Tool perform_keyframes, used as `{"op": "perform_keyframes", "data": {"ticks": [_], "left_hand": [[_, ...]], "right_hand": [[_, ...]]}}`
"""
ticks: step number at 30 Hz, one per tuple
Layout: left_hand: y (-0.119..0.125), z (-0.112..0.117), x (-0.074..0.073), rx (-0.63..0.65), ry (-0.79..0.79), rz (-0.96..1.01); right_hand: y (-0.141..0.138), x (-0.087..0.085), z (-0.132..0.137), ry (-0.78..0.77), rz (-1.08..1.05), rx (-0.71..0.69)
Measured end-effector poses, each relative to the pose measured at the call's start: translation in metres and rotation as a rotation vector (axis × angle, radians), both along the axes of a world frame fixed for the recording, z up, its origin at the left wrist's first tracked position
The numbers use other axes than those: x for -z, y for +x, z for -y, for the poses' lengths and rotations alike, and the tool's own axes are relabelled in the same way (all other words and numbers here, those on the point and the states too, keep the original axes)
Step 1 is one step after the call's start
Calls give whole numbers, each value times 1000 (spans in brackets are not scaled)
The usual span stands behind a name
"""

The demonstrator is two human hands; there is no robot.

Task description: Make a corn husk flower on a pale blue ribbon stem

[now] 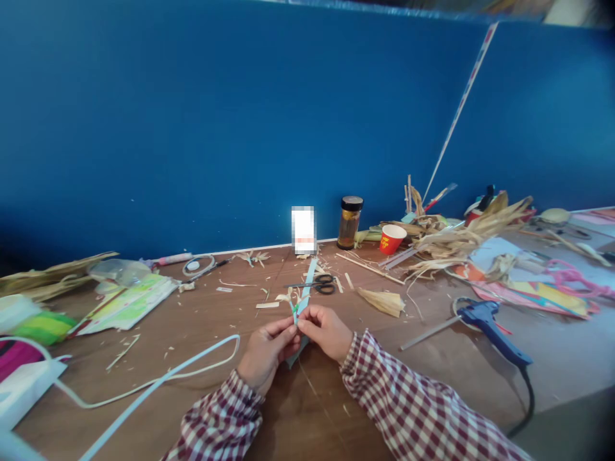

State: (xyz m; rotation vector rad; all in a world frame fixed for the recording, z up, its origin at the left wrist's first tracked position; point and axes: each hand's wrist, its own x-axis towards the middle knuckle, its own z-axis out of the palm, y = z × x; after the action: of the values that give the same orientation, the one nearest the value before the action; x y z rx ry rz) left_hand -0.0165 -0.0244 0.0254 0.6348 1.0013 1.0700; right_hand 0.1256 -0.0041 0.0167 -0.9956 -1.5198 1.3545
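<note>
Between my two hands is a small corn-husk piece (295, 310) with a bright green band and pale, splayed ends pointing up. My left hand (268, 352) pinches its lower part between thumb and fingers. From the other side, the thumb and forefinger of my right hand (327, 330) close on the same piece, their tips touching it. A pale blue strip (310, 280) runs away behind the hands, and its near end shows below them. Just beyond lie black-handled scissors (325, 284), overlapping the strip. Husk scraps surround them.
A blue glue gun (497, 328) with its cord lies at right. Behind stand a lidded jar (350, 223) and a red paper cup (393, 239), near heaped dried husks (480, 232). A white cable (144, 386) loops across the left; a blue wall (216, 128) bounds the table.
</note>
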Motion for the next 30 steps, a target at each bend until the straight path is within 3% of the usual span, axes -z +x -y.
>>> {"op": "perform_keyframes", "data": {"ticks": [10, 24, 30], "left_hand": [[3, 0, 3, -78, 48, -112], [1, -4, 15, -94, 83, -143], [2, -3, 12, -105, 79, -151]], "right_hand": [[-3, 0, 5, 100, 193, 151], [-4, 5, 5, 103, 147, 127], [-3, 5, 4, 141, 165, 107]]}}
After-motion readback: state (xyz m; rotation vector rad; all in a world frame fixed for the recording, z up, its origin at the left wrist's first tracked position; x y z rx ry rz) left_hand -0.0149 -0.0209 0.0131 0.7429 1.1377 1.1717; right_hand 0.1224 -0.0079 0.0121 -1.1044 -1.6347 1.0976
